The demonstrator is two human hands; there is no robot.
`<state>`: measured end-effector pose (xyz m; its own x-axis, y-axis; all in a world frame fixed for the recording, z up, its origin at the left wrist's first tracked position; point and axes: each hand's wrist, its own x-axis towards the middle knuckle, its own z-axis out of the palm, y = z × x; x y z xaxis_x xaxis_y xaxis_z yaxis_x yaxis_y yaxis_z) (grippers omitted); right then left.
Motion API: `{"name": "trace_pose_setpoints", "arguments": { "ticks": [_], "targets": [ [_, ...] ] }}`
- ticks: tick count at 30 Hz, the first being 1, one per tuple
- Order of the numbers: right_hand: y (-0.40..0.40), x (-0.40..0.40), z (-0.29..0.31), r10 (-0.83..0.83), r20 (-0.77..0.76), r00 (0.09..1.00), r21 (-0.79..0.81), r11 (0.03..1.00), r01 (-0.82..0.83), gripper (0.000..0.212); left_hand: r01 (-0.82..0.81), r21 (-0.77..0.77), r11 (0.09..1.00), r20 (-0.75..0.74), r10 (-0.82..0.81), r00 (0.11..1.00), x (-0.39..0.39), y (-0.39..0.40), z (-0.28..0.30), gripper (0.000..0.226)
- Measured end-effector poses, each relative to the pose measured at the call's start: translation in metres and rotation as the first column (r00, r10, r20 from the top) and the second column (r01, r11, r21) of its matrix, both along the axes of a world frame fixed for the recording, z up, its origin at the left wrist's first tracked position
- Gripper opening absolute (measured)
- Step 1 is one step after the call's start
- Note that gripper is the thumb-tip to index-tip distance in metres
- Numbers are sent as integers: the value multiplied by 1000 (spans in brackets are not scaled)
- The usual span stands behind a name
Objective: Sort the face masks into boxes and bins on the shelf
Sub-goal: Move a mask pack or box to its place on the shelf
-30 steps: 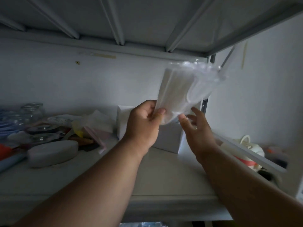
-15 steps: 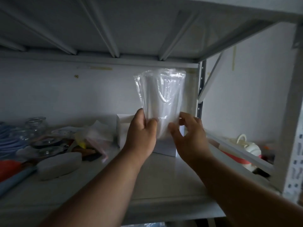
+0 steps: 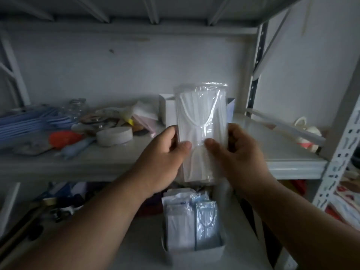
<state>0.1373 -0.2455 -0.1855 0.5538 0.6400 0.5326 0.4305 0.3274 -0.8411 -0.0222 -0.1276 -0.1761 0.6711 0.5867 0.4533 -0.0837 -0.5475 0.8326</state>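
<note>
mask pack (image 3: 201, 121) upright, pinched between left hand (image 3: 165, 154), right hand (image 3: 233, 152)

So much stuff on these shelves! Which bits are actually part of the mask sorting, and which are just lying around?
Part of the job:
- clear pack of white masks, held by the left hand and right hand
- white bin below, holding packed masks
- white box behind the pack

Just lying about:
- round grey tin
- orange object
- blue stack

Two bare forearms reach into frame from below, no sleeves, watch or jewellery-bearing cuffs visible; the left hand (image 3: 163, 152) and right hand (image 3: 236, 152) are ungloved, with short nails.
</note>
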Motion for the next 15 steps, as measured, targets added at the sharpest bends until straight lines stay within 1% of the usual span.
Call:
{"name": "trace_pose_setpoints", "arguments": {
  "ticks": [2, 3, 5, 6, 7, 8, 9, 11, 13, 15],
  "targets": [
    [-12, -17, -16, 68, -35, 997, -15, 998, -69, 17, -48, 38, 998, 34, 47, 998, -20, -8, -19, 24],
    [-17, -23, -25, 99, -68, 993, -32, 994, -101, 20, -59, 40, 997, 26, 58, 998, -28, -11, -32, 25],
    [-23, -33, -51, 118, -163, 980, -78, 988, -131, 22, -56, -28, 998, 0, 56, 998, -42, -15, -63, 28],
    [-25, -36, -66, 107, -242, 964, -96, 986, -133, 19, -41, -132, 990, 14, 43, 999, -46, -18, -79, 28],
    [-27, -39, -81, 90, -345, 934, -117, 984, -138, 16, -28, -263, 965, 29, 37, 999, -49, -21, -95, 30],
    [-28, -40, -98, 71, -430, 900, -137, 980, -143, 13, -18, -381, 924, 28, 31, 999, -50, -24, -112, 34],
    [-28, -41, -114, 49, -479, 877, -165, 976, -144, 11, -23, -462, 887, 11, 32, 999, -51, -26, -127, 39],
    [-25, -41, -144, 19, -515, 857, -217, 964, -152, 8, -64, -521, 851, -48, 45, 998, -51, -27, -155, 41],
    [-20, -39, -169, 18, -536, 844, -241, 955, -174, 9, -111, -553, 826, -104, 64, 993, -50, -23, -177, 31],
    [-11, -32, -188, 20, -514, 858, -277, 942, -188, 11, -160, -553, 818, -163, 82, 983, -47, -13, -197, 25]
  ]
}}
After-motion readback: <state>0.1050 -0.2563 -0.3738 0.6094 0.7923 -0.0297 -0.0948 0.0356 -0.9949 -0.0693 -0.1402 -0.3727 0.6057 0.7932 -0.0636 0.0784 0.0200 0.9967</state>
